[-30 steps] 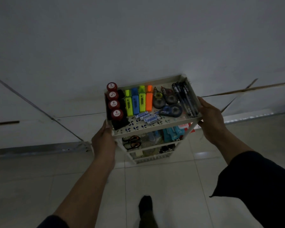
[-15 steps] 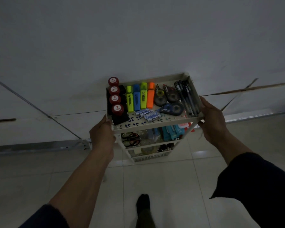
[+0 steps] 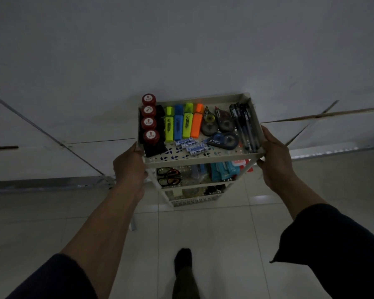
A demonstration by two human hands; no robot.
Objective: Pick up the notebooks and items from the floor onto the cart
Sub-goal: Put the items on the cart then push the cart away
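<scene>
Tiled floor [image 3: 214,229]: left hand [image 3: 129,167] and right hand [image 3: 275,157] grip cart [image 3: 201,161]; between them highlighters [image 3: 183,123], pens [image 3: 244,126].

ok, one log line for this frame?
left hand: grips cart top-tray left edge | right hand: grips right edge | tray: highlighters, pens | floor: no items seen

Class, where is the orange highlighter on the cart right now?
In the head view, the orange highlighter lies on the cart's top tray, right of the green highlighter, left of the correction tapes.
</scene>
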